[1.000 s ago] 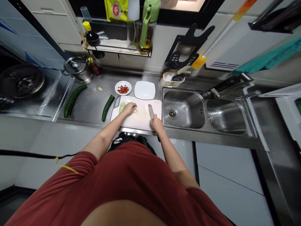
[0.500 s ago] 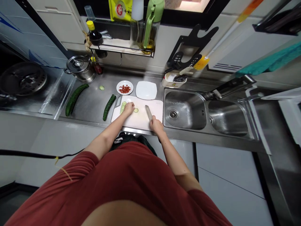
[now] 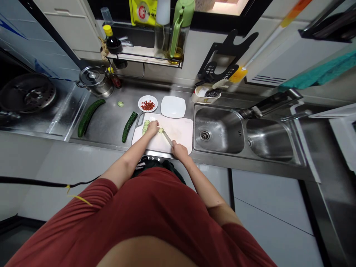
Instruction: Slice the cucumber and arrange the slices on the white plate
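Note:
My right hand (image 3: pixel 180 151) grips a kitchen knife (image 3: pixel 168 138) by its handle, low on the right half of a white cutting board (image 3: pixel 182 128). The blade slants up and left, its tip at a single round cucumber slice (image 3: pixel 161 130). My left hand (image 3: pixel 152 128) rests on the board with fingers curled in, just left of that slice; what lies under the fingers is hidden. Overlapping cucumber slices (image 3: pixel 145 127) lie in a row beside it, at the board's left. Left of the board is a cut length of cucumber (image 3: pixel 129 127).
Behind the board stand a plate of chopped red pieces (image 3: pixel 148 98) and a white square plate (image 3: pixel 172 106). A whole cucumber (image 3: pixel 89 118), a cucumber scrap (image 3: pixel 120 104) and a lidded pot (image 3: pixel 96 81) are farther left. A steel sink (image 3: pixel 222 128) adjoins on the right.
My right hand has moved a little left with the knife, bringing the blade tip from the right over to the single cucumber slice. My left hand has hardly moved.

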The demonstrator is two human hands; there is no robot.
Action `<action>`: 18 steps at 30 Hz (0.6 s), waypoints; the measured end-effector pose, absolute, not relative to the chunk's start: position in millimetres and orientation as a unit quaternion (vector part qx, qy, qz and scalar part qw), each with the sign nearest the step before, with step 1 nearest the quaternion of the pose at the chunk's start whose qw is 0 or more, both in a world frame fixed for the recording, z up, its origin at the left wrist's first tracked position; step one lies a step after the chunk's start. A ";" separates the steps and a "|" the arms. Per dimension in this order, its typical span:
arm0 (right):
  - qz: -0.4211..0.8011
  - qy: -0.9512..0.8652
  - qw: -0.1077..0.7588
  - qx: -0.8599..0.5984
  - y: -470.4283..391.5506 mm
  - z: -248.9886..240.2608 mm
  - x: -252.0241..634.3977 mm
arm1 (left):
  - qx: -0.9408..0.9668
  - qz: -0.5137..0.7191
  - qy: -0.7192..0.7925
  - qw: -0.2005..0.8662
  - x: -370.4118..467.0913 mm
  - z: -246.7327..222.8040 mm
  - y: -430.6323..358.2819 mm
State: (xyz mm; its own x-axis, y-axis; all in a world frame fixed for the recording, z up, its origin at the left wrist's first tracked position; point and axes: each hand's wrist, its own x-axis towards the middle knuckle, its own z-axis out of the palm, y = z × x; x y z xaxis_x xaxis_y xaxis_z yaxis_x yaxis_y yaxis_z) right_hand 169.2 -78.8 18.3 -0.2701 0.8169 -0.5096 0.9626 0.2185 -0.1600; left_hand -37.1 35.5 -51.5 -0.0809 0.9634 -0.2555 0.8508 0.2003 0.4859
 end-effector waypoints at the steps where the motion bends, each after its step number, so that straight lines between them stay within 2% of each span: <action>1: -0.225 0.765 0.162 0.581 -78.8 18.1 169.0 | 0.622 0.102 0.729 0.267 -37.0 -50.9 35.5; 18: -0.226 0.779 0.207 0.547 -68.6 23.4 168.0 | 0.612 0.070 0.738 0.277 -37.0 -50.6 39.8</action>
State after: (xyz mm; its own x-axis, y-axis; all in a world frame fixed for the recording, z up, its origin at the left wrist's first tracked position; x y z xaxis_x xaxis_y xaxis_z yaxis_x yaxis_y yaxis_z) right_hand 168.0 -68.6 23.4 -0.3168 0.7584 -0.5696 0.9454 0.3008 -0.1253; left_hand -37.0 39.8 -50.6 -0.0980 0.9414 -0.3226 0.8640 0.2414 0.4418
